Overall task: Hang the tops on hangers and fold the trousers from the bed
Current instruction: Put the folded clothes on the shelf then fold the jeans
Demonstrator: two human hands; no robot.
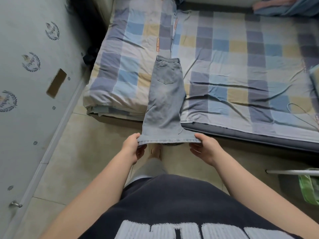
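Note:
A pair of light blue jeans [165, 94] lies lengthwise on the bed [241, 66], folded leg on leg, with the waistband and a back pocket at the far end. The leg ends hang past the mattress edge toward me. My left hand [133, 147] pinches the left corner of the hem, thumb on top. My right hand [205, 147] pinches the right corner the same way. The hem is stretched flat between both hands above the floor.
The bed carries a checked blue, grey and yellow sheet. A grey patterned wardrobe door [34, 100] stands to the left. Folded clothes [283, 6] lie at the far right corner. A white rod [293, 171] and green fabric [309, 188] sit at the right, over a tiled floor.

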